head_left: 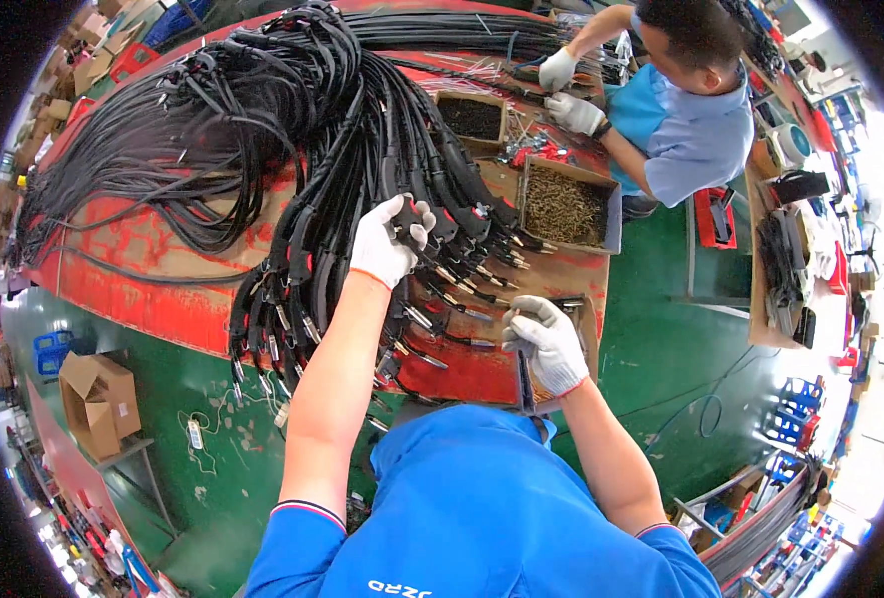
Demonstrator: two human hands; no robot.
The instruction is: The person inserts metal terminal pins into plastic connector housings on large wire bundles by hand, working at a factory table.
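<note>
My left hand [387,239], in a white glove, is closed around a black cable handle [404,221] at the near side of a big heap of cables. Many similar black handles [467,221] lie around it, some with red parts, and their metal-tipped ends [422,319] point toward me. My right hand [546,344], gloved too, is held at the table's near right edge with thumb and fingers drawn together. Whatever lies between those fingers is too small to tell. A dark narrow object [525,381] shows just below that hand; whether the hand holds it is unclear.
The red worktable [163,309] carries long black cables [212,130]. Right of the heap stand a box of brass-coloured small parts [566,204] and a tray of black small parts [470,118]. A co-worker [681,120] in white gloves handles cables at the far right. A cardboard box [98,404] stands left.
</note>
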